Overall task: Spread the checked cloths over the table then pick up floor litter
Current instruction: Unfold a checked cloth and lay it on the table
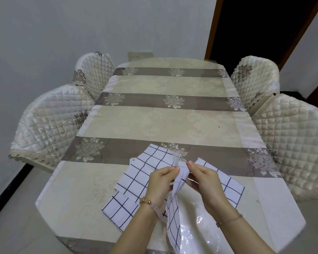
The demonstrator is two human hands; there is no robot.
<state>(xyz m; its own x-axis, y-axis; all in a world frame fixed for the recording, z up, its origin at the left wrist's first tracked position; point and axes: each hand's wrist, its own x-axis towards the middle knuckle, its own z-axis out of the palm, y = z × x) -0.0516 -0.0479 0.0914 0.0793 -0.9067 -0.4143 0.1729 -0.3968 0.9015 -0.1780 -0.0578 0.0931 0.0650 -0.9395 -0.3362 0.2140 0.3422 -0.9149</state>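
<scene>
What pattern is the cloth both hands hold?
The cloth is white with thin dark grid lines; head view shows it.

I read this as a home dining room: long dining table with a floral striped tablecloth under a clear plastic sheet, four quilted cream chairs tucked in along both sides, plain white walls, pale floor, wood-framed doorway back right.

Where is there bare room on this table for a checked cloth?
Free: far stretch of the table between the chairs. Crowded: near middle, where left hand and right hand pinch one checked cloth over the other cloths.
</scene>
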